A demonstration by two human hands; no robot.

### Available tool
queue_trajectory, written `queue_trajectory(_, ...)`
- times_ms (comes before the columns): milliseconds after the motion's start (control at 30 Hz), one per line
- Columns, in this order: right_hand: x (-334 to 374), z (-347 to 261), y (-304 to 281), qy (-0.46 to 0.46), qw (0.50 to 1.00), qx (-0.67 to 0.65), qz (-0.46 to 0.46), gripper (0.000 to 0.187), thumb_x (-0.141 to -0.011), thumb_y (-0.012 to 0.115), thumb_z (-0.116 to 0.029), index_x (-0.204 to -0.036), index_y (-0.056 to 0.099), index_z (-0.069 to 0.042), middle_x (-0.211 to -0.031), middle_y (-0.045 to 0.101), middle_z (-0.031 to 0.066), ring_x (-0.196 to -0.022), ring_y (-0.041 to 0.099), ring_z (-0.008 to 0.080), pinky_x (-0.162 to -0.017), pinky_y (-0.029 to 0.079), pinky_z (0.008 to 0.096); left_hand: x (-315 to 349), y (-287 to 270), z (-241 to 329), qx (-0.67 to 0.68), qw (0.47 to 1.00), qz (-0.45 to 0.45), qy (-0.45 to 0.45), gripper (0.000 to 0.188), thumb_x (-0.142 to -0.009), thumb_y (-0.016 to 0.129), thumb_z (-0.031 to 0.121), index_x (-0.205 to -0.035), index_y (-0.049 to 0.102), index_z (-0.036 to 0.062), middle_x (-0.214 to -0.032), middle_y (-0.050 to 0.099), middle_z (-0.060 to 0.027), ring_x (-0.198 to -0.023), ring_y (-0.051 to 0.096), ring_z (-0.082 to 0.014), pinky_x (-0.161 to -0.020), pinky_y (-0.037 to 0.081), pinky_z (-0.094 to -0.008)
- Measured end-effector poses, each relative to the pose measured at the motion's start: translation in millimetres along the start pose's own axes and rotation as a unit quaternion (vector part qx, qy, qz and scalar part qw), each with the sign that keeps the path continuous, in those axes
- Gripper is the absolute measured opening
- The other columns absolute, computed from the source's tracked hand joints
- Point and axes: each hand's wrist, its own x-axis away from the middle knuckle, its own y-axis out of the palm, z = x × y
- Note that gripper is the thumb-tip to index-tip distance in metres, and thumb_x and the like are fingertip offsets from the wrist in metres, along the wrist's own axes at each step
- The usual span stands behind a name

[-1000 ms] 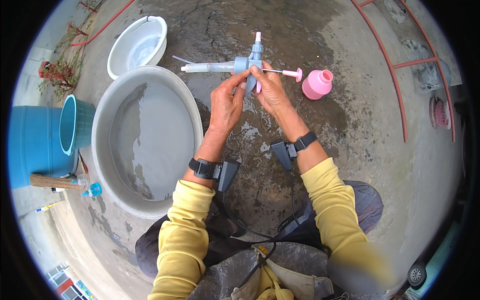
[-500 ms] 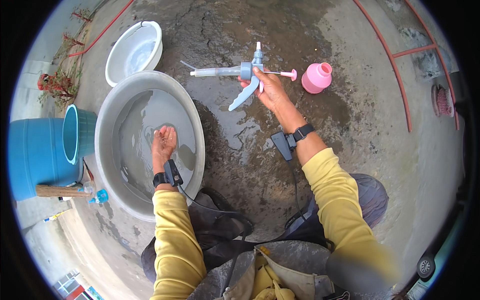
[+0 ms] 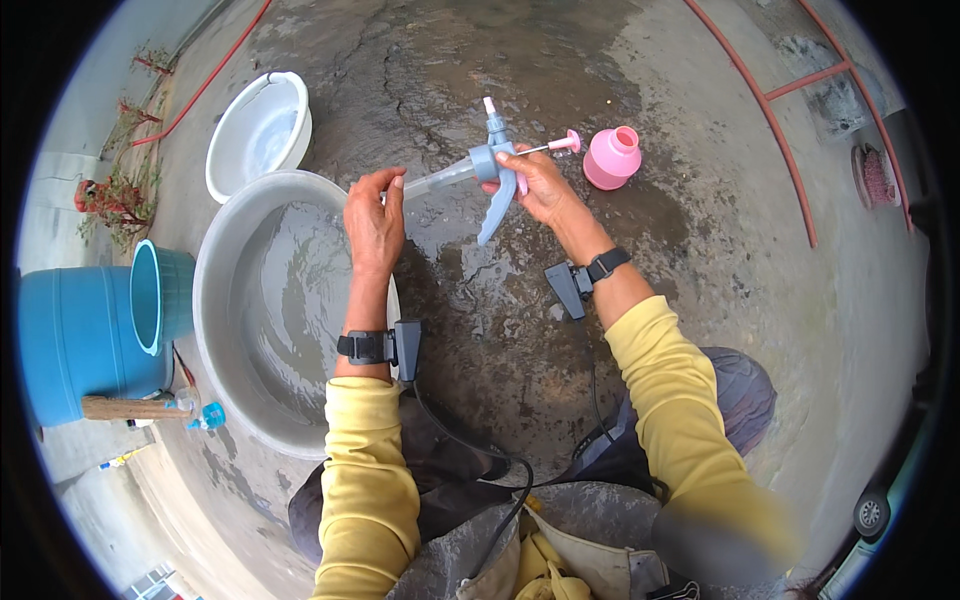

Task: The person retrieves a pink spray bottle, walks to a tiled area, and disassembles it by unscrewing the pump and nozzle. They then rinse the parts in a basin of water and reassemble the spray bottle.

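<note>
My right hand [image 3: 545, 185] grips a spray pump head [image 3: 482, 163] around its grey body. Its blue-grey trigger lever hangs down, its nozzle points away from me, and a pink plunger knob sticks out on the right. The clear pump cylinder points left toward the big basin. At that end my left hand [image 3: 374, 225] has its fingers bent and closed about the cylinder's tip; the fingers hide the exact contact. Just right of my right hand, a pink bottle [image 3: 612, 160] without a cap stands on the wet ground. The large grey basin [image 3: 215, 300] holds cloudy water below my left hand.
A white basin [image 3: 216, 150] lies beyond the large one. On the left are a blue drum [image 3: 80, 340], a teal bucket [image 3: 178, 300], a wooden piece [image 3: 130, 408] and a small blue bottle [image 3: 210, 416]. A red metal frame [image 3: 780, 140] lies at the right.
My left hand has come up out of the basin water and over to the pump cylinder's end. The pump head has tilted, its cylinder end now lower.
</note>
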Motion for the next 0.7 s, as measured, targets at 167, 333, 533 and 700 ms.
queue_trajectory(167,9,-34,-10,-0.026,0.966,0.228,-0.116,0.046,-0.079,0.07,-0.019,-0.118,0.054,0.0,-0.104,0.06,0.0054,-0.097,0.056,0.0144,-0.089,0.043,0.0307,9,22,9,0.049,0.99,-0.11,0.069,0.04,-0.094,0.055,0.013,-0.133,0.054,0.0054,-0.117,0.065,-0.0164,-0.113,0.057,-0.033,-0.098,0.043,-0.0388)
queue_trajectory(333,17,-56,0,0.006,0.942,0.269,-0.199,0.054,-0.076,0.07,-0.019,-0.123,0.054,0.003,-0.109,0.06,0.0085,-0.105,0.055,0.0185,-0.096,0.04,0.0339,16,43,21,0.368,0.848,-0.35,-0.15,0.051,-0.1,0.047,0.016,-0.147,0.034,0.0034,-0.111,0.066,-0.013,-0.103,0.06,-0.0221,-0.094,0.045,-0.0341)
queue_trajectory(533,15,-46,10,-0.108,0.944,0.31,-0.045,0.064,-0.083,0.074,-0.036,-0.132,0.051,-0.002,-0.122,0.059,0.0124,-0.116,0.055,0.0196,-0.1,0.042,0.0365,20,58,23,0.522,0.789,-0.259,-0.196,0.055,-0.098,0.05,0.01,-0.148,0.03,0.0014,-0.103,0.067,-0.0114,-0.087,0.063,-0.0145,-0.082,0.051,-0.0287)
queue_trajectory(700,5,-29,1,-0.069,0.947,0.301,0.087,0.029,-0.098,0.057,-0.035,-0.102,0.063,-0.007,-0.096,0.067,0.0022,-0.098,0.061,0.0132,-0.085,0.047,0.0296,19,62,18,0.513,0.822,-0.114,-0.219,0.062,-0.093,0.06,0.004,-0.148,0.031,0.0074,-0.098,0.069,-0.0095,-0.085,0.067,-0.0158,-0.082,0.051,-0.031)
